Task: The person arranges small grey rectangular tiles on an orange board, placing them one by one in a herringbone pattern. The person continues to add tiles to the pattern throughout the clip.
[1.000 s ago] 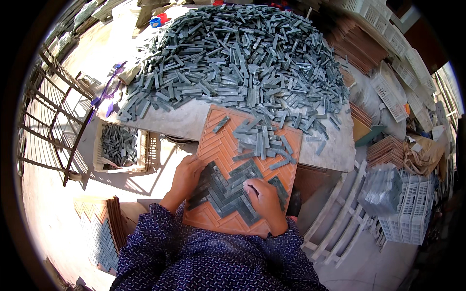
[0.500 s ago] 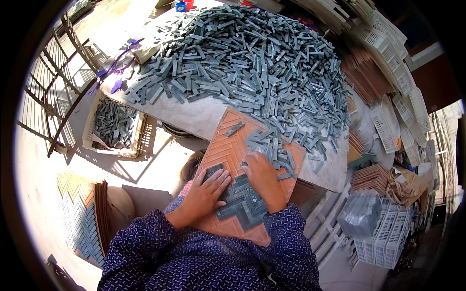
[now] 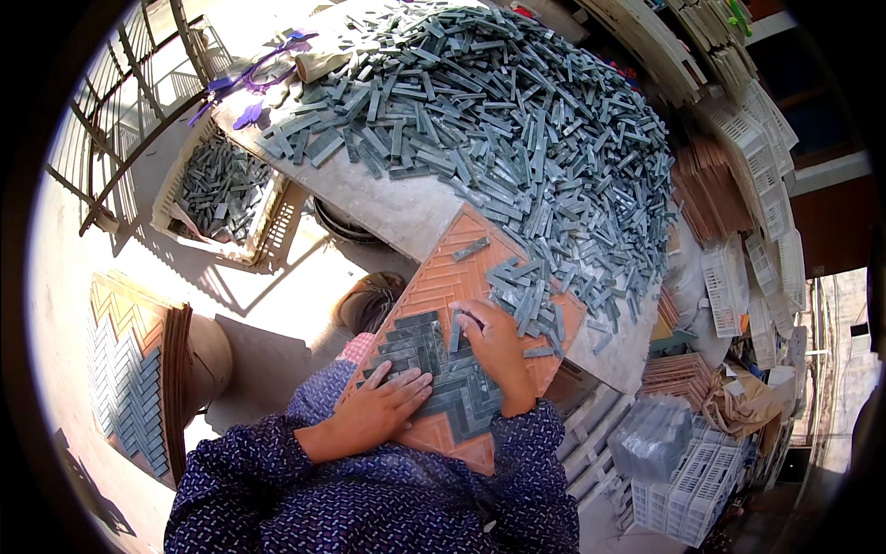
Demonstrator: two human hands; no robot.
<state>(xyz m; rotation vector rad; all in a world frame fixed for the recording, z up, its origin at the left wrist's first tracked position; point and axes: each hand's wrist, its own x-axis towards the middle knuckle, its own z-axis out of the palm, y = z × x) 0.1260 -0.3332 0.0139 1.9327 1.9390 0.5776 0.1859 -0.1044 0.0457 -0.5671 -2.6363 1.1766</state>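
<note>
Filling an orange tray with grey tiles in zigzag rows.
Left hand open, flat, steadying laid tiles; right hand pinching one tile, loose pile just beyond for reach.

Harsh sunlight, hard shadows, fisheye bending

A clear plastic bag of pale pieces sits low on the right, beside white crates. I see no labels, signs or screens.
</note>
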